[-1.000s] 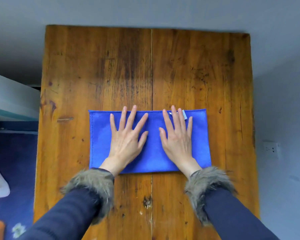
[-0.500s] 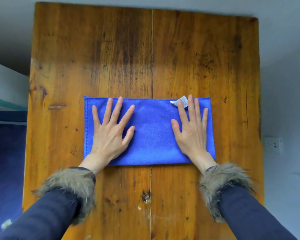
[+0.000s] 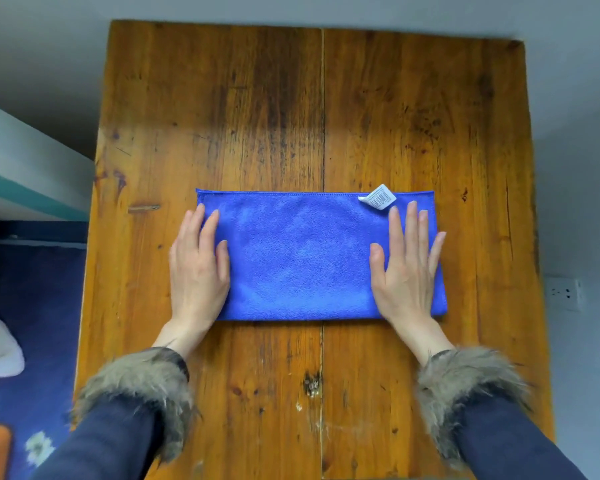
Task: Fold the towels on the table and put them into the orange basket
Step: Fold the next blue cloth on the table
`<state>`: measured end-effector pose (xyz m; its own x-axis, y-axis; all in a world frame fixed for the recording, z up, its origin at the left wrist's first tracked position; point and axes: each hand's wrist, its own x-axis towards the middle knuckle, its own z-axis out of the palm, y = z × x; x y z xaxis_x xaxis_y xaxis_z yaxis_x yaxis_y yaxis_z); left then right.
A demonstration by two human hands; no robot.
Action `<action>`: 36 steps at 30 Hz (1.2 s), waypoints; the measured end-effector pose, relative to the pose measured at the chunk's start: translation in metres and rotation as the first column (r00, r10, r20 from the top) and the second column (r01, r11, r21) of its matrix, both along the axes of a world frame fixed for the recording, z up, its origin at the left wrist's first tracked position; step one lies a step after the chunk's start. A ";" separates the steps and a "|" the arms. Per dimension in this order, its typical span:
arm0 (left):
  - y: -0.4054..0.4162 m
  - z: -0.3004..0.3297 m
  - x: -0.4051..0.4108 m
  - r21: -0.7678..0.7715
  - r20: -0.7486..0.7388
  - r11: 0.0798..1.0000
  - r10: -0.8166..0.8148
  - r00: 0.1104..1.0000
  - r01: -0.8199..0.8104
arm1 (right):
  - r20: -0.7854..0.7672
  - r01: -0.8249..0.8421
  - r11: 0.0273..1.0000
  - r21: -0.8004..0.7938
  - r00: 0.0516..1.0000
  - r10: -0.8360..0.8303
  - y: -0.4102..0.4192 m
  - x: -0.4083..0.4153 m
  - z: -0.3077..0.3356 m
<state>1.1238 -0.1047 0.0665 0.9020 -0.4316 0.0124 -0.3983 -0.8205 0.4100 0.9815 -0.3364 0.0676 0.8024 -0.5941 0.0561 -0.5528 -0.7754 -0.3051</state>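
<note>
Near the desk's (image 3: 222, 98) front edge, our left hand (image 3: 198, 268) and right hand (image 3: 407, 268) press flat, gripping nothing, on the half-folded towel (image 3: 298, 258) (another fold comes next, we judge).

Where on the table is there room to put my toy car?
Bare wood lies beyond the blue towel up to the far table edge, and between the two fur cuffs. It is crowded where the left hand and right hand press the towel.
</note>
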 end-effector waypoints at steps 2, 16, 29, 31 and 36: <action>0.008 0.006 -0.006 0.001 0.033 0.977 0.214 0.976 -0.215 | 0.015 -0.092 0.996 -0.006 0.996 0.092 0.029 0.001 0.001; 0.006 0.030 0.016 0.138 -0.422 0.909 0.414 0.806 -0.394 | -0.244 -0.267 0.961 -0.074 0.939 0.242 0.080 0.002 -0.017; 0.001 0.086 0.027 -0.202 -0.890 0.749 0.129 0.438 -0.631 | -0.247 -0.283 0.957 0.059 0.925 0.289 0.075 0.004 -0.005; -0.010 0.098 0.020 -0.239 -0.880 0.741 0.108 0.463 -0.627 | -0.141 -0.277 0.948 0.153 0.944 0.299 0.066 -0.003 0.003; -0.070 0.126 -0.005 -0.339 -0.845 0.743 0.029 0.533 -0.578 | 0.102 -0.156 0.952 0.262 0.986 0.133 0.023 -0.037 0.022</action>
<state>1.1190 -0.1746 0.1928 0.7380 -0.2859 -0.6112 0.5149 -0.3469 0.7839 0.9449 -0.3129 0.0896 0.8800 -0.4746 -0.0200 -0.4052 -0.7281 -0.5529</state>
